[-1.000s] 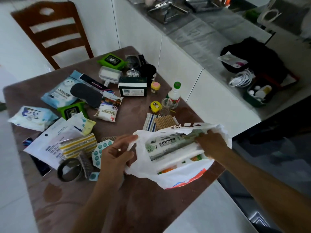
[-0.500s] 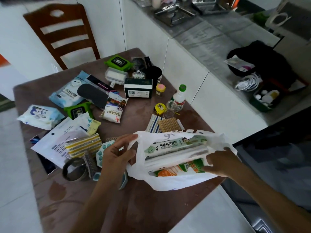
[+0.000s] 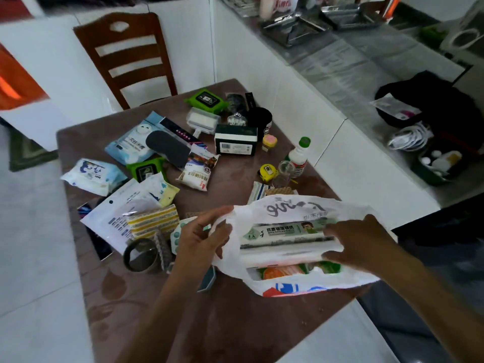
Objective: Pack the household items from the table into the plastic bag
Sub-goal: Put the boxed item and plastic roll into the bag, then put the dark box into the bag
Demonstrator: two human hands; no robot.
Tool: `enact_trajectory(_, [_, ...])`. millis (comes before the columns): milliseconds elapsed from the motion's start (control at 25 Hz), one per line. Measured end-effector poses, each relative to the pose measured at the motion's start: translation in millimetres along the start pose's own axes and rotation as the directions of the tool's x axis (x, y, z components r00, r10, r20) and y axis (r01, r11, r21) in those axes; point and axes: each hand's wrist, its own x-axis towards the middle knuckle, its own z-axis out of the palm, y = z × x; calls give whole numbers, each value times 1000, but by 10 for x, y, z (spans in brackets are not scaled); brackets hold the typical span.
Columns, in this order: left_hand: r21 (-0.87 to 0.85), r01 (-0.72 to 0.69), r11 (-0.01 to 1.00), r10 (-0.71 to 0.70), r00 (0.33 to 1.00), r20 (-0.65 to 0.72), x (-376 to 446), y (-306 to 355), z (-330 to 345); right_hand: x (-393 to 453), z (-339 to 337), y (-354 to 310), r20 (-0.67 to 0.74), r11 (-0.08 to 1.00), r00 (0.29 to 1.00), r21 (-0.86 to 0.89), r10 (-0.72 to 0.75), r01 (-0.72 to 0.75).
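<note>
A white plastic bag (image 3: 288, 208) lies open on the near right of the brown table (image 3: 235, 323). Inside it lie a long green-and-white foil box (image 3: 285, 230), a white roll below it and an orange-green packet (image 3: 282, 272). My left hand (image 3: 201, 237) pinches the bag's left rim. My right hand (image 3: 364, 242) rests at the bag's right side, fingers on the boxes inside. Loose items cover the table behind: wipes packs (image 3: 91, 175), a yellow sponge (image 3: 153, 222), a dark box (image 3: 235, 140), a green-capped bottle (image 3: 298, 157), a yellow tape measure (image 3: 267, 172).
A wooden chair (image 3: 131, 56) stands at the table's far side. A white counter (image 3: 340, 82) runs along the right with metal trays, a black bag (image 3: 432, 103) and a green basket. A metal ring (image 3: 140, 255) and a blister pack sit beside my left hand.
My right hand has moved from the bag's upper right rim down to its right side, against the boxes. The camera has shifted, so the scene sits lower. My left hand keeps hold of the rim.
</note>
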Motion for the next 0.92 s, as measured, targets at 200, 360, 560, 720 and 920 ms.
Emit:
enact_trajectory(200, [-4, 160, 987, -151, 922, -357, -159, -311, -505, -93, -192, -876, -605, 803, 796, 472, -5, 364])
enact_trajectory(360, [560, 279, 780, -67, 927, -368, -336, -671, -831, -253, -202, -1821, -655, 687, 755, 553, 10, 471])
enact_trajectory(560, [608, 159, 778, -4, 969, -248, -278, -685, -787, -206, -328, -2035, -719, 619, 693, 566, 49, 544])
enact_trajectory(720, [593, 1, 805, 121, 979, -166, 285, -288, -753, 157, -908, -1786, -741, 669, 659, 557, 132, 493])
enact_trajectory(920, [569, -33, 822, 118, 987, -113, 1086, -28, -633, 945, -1089, -1439, -622, 742, 768, 585, 152, 327])
